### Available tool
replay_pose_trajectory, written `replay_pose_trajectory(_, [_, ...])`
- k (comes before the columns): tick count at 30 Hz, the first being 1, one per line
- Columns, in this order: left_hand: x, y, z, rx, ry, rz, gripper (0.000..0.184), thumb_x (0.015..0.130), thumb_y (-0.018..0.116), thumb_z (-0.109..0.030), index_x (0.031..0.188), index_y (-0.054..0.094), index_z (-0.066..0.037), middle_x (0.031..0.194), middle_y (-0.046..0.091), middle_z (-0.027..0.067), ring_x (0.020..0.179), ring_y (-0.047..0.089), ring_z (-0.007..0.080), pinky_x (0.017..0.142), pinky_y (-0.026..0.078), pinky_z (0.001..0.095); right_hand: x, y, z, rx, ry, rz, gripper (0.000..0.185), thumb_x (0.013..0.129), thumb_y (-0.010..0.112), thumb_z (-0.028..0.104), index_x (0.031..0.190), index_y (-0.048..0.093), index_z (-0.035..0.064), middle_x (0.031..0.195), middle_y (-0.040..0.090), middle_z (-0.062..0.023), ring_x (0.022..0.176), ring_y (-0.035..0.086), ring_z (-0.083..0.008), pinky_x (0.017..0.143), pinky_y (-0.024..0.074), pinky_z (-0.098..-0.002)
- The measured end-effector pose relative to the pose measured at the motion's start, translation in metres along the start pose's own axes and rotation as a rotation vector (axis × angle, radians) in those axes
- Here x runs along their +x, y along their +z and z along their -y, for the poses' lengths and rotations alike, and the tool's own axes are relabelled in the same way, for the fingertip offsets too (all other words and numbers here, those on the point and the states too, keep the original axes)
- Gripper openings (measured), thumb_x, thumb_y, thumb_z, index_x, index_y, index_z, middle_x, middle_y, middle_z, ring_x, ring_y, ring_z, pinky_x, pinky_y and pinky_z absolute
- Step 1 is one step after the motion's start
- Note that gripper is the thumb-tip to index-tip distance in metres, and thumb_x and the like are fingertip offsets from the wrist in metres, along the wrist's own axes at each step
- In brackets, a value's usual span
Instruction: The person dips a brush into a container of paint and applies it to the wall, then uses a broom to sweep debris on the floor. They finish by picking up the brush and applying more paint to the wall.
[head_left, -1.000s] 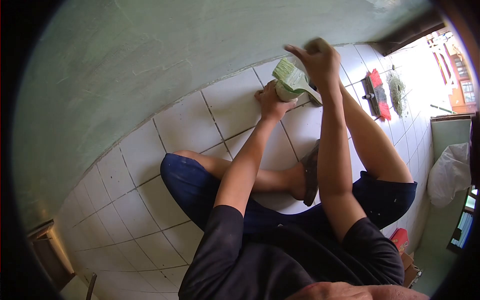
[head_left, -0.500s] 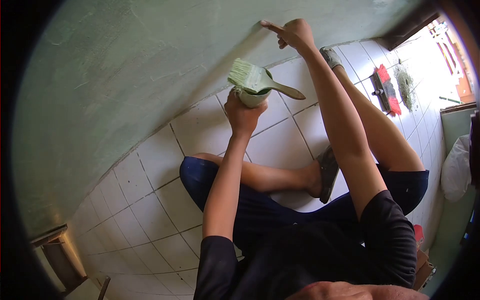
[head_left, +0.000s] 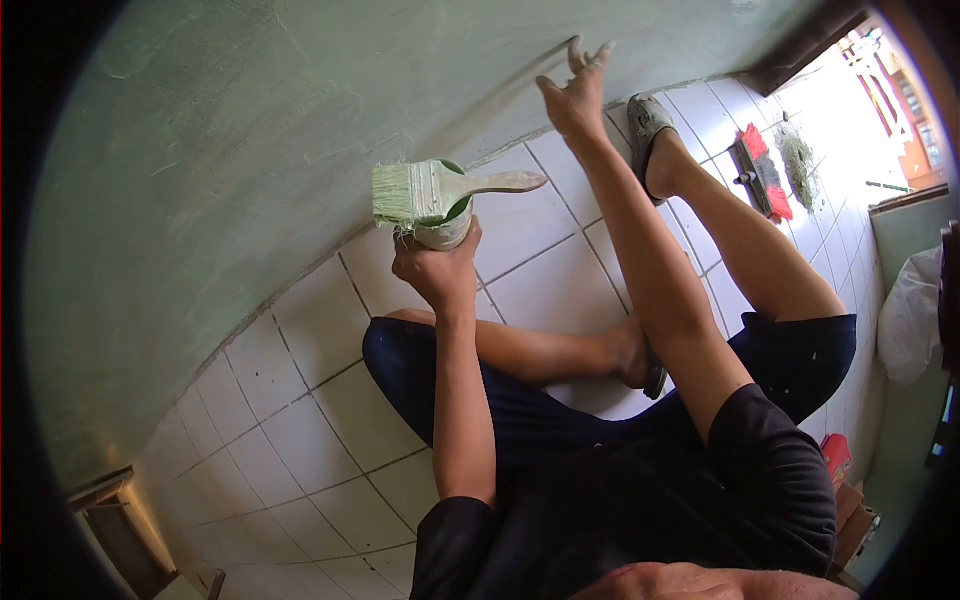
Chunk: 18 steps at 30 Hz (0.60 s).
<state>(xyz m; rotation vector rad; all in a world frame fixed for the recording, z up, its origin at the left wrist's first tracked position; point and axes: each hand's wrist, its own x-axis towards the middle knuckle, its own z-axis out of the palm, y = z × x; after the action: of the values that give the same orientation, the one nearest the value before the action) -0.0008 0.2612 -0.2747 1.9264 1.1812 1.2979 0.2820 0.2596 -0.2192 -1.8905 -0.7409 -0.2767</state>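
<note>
My left hand (head_left: 437,272) is wrapped round a small paint cup (head_left: 445,237) and holds it upright, close to the wall. Across the cup's mouth lies a wide paintbrush (head_left: 425,193), its pale green, paint-coated bristles toward the wall and its handle pointing right. The cup's inside is mostly hidden by the brush. Farther up, my right hand (head_left: 580,95) is open, with fingers spread toward the green wall (head_left: 250,150). Its fingertips are at or very near the wall surface; whether they touch I cannot tell. The fingertips look whitish.
White floor tiles (head_left: 330,430) run along the wall's base. My bent legs and shoes (head_left: 650,130) are on the floor. A red and black broom head (head_left: 762,172) lies by a grey-green clump (head_left: 797,160) near a bright doorway. A white plastic bag (head_left: 908,315) hangs at right.
My right hand has gone from a pointing finger on the wall to spread fingers. My left hand has shifted left and slightly down with the cup and paintbrush, and the brush now lies more level.
</note>
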Motion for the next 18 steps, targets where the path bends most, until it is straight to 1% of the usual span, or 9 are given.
replay_pose_trajectory(1, [-0.001,0.000,0.002,0.023,-0.001,-0.014,0.066,0.063,0.098,-0.028,0.111,0.065,0.002,0.103,0.072,0.0193,0.091,0.072,0.0403,0.083,0.055,0.0505,0.000,0.007,-0.003,-0.135,-0.055,0.006,0.124,0.085,0.081,0.009,0.160,-0.018,-0.0061,0.166,0.036,-0.0234,0.146,0.045,-0.0392,0.115,0.0429,-0.0371])
replay_pose_trajectory(3, [-0.002,0.000,0.004,0.068,-0.004,-0.043,0.066,0.063,0.098,-0.028,0.111,0.065,0.003,0.103,0.073,0.0192,0.092,0.073,0.0398,0.084,0.056,0.0501,-0.003,0.006,0.004,-0.020,-0.013,0.053,0.122,0.086,0.077,0.008,0.160,-0.019,-0.0060,0.165,0.037,-0.0259,0.151,0.037,-0.0401,0.121,0.0353,-0.0388])
replay_pose_trajectory(6, [-0.005,0.003,0.003,0.065,-0.006,-0.034,0.066,0.064,0.098,-0.029,0.112,0.065,0.003,0.104,0.073,0.0197,0.092,0.072,0.0402,0.083,0.056,0.0503,-0.009,-0.003,0.007,0.112,-0.044,0.036,0.108,0.084,0.073,0.011,0.161,0.001,-0.0121,0.165,0.030,-0.0337,0.157,0.016,-0.0466,0.129,0.0174,-0.0423])
replay_pose_trajectory(8, [-0.003,0.004,0.007,0.062,0.027,-0.040,0.067,0.064,0.098,-0.029,0.112,0.066,0.003,0.104,0.072,0.0201,0.091,0.072,0.0409,0.082,0.056,0.0506,-0.013,-0.010,0.008,-0.143,-0.091,-0.014,0.078,0.090,0.072,0.017,0.154,0.038,-0.0111,0.152,0.050,-0.0326,0.151,0.037,-0.0428,0.123,0.0318,-0.0427])
replay_pose_trajectory(9, [-0.003,0.003,0.008,0.061,0.037,-0.042,0.067,0.064,0.098,-0.029,0.113,0.066,0.003,0.104,0.072,0.0202,0.091,0.072,0.0412,0.082,0.056,0.0507,-0.014,-0.016,0.005,-0.144,-0.091,-0.014,0.078,0.090,0.072,0.017,0.154,0.038,-0.0111,0.152,0.050,-0.0326,0.151,0.037,-0.0428,0.123,0.0318,-0.0427])
replay_pose_trajectory(11, [-0.002,0.004,0.010,0.071,0.064,-0.044,0.067,0.064,0.097,-0.030,0.113,0.065,0.003,0.103,0.072,0.0202,0.090,0.071,0.0423,0.081,0.056,0.0515,-0.015,-0.030,0.001,0.228,0.156,0.268,0.048,0.100,0.067,0.030,0.130,0.065,-0.0083,0.123,0.072,-0.0267,0.124,0.065,-0.0340,0.105,0.0501,-0.0391])
replay_pose_trajectory(12, [-0.001,0.004,0.011,0.076,0.071,-0.046,0.067,0.064,0.097,-0.030,0.113,0.065,0.003,0.103,0.071,0.0202,0.090,0.070,0.0427,0.081,0.055,0.0517,-0.024,-0.048,0.028,0.295,0.264,0.448,0.050,0.108,0.059,0.039,0.120,0.070,-0.0077,0.108,0.076,-0.0174,0.107,0.071,-0.0246,0.091,0.0560,-0.0354])
replay_pose_trajectory(16, [0.000,0.001,0.003,0.088,0.156,-0.032,0.064,0.067,0.094,-0.030,0.113,0.066,0.003,0.101,0.070,0.0200,0.092,0.069,0.0437,0.081,0.055,0.0526,-0.051,-0.090,0.082,0.448,0.418,0.939,0.057,0.105,0.062,0.049,0.118,0.072,-0.0053,0.101,0.078,-0.0161,0.094,0.073,-0.0198,0.077,0.0571,-0.0314])
replay_pose_trajectory(18, [0.003,0.004,0.002,0.086,0.158,-0.022,0.062,0.068,0.092,-0.029,0.114,0.066,0.001,0.101,0.070,0.0194,0.094,0.068,0.0428,0.081,0.056,0.0526,-0.060,-0.096,0.103,-0.073,0.082,1.158,0.054,0.100,0.070,0.048,0.110,0.075,-0.0046,0.091,0.077,-0.0122,0.074,0.070,-0.0160,0.065,0.0544,-0.0281])
